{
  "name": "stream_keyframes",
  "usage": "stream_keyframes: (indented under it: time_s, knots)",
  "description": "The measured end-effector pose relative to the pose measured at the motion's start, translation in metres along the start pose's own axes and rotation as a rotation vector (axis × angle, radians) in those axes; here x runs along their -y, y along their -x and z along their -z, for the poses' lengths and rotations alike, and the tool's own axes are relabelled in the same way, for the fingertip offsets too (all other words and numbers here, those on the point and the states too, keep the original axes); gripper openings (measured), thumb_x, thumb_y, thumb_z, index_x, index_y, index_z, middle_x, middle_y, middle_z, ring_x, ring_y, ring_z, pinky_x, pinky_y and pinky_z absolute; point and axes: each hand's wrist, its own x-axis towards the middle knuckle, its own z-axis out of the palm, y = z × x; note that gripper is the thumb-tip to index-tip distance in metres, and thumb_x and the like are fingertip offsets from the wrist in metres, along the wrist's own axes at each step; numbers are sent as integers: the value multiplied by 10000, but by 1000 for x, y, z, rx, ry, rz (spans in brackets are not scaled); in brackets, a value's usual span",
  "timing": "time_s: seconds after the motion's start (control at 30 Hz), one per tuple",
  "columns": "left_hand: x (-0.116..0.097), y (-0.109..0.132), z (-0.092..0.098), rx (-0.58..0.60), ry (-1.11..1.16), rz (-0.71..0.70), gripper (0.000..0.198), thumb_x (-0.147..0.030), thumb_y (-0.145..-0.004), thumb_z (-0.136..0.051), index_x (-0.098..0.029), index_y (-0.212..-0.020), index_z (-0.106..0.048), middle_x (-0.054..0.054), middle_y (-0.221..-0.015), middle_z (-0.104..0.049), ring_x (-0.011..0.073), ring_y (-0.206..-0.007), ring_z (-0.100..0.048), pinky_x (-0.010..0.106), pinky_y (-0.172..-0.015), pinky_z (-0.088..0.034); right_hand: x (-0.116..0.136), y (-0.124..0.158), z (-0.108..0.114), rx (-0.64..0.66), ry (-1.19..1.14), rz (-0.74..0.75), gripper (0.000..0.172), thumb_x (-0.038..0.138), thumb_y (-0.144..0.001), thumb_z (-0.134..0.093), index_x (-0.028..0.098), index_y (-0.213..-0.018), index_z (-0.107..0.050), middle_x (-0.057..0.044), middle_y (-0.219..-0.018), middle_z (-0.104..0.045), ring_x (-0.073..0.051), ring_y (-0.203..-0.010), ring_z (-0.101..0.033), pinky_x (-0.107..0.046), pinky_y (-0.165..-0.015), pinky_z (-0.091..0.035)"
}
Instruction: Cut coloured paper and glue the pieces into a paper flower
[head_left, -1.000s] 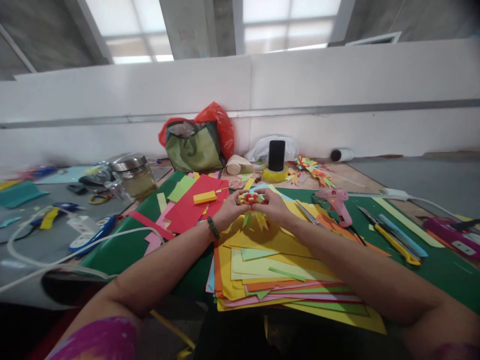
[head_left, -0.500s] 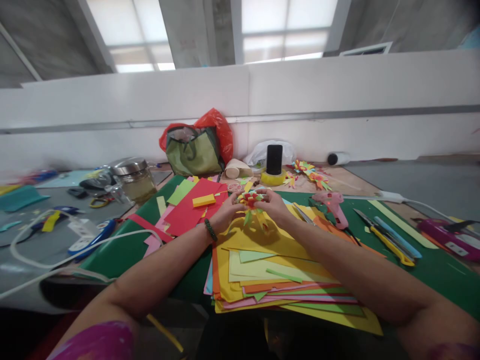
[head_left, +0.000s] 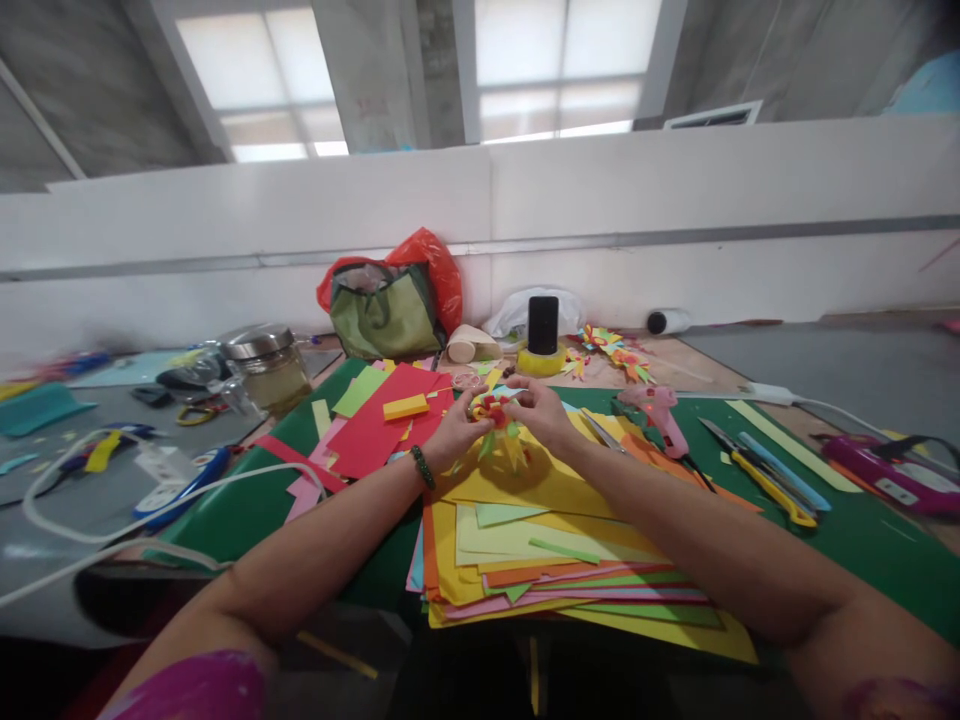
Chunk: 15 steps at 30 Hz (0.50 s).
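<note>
One paper flower point(head_left: 495, 410) I see, pinched by the left hand point(head_left: 457, 432) and right hand point(head_left: 549, 414), near the paper stack's point(head_left: 555, 535) far edge.

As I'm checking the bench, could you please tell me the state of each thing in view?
Multicoloured paper flower: held between left hand and right hand
Clear glass jar with silver lid: closed
Black rectangular phone: upright, screen dark
Green fabric bag: top open
Pink plastic glue gun: lying on its side
Stacked coloured paper sheets: edges uneven

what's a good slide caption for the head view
Left hand and right hand on a paper ornament above stacked paper, glue gun to the right.
</note>
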Motion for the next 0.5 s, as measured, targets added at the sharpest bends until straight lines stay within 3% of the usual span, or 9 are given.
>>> stream_keyframes:
  time_s: [0.13, 0.33, 0.5]
  knots:
    - [0, -2, 1, -16, 13, -25, 618, -136, -593, -716, -180, -1186, -548, 75, -1128, -642, 209, -1005, -618, 287, -848, -474, 2, 0, 2, -4, -46, -25, 421, 480, -721, -573, 215, -1044, -523, 5, -832, -659, -166, -765, -630, -297, -688, -478]
    - [-4, 1, -1, 16, 32, -9, 701, -157, -589, -760, -187, -1251, -528, 71, -1069, -656, 215, -994, -621, 302, -860, -471, 0, 2, -2, 54, -1, -39, 527, 276, -520, -738, 210, -1009, -552, 29, -719, -660, -175, -680, -631, -305, -670, -488]
    - [-10, 3, 1, 84, 142, 68, 815, -242, -626, -784, -216, -1364, -438, 66, -1061, -659, 190, -915, -638, 291, -792, -487, -1, 0, 0, -9, -10, -7, 502, 292, -573, -679, 210, -1044, -525, 6, -803, -683, -179, -737, -650, -310, -696, -502]
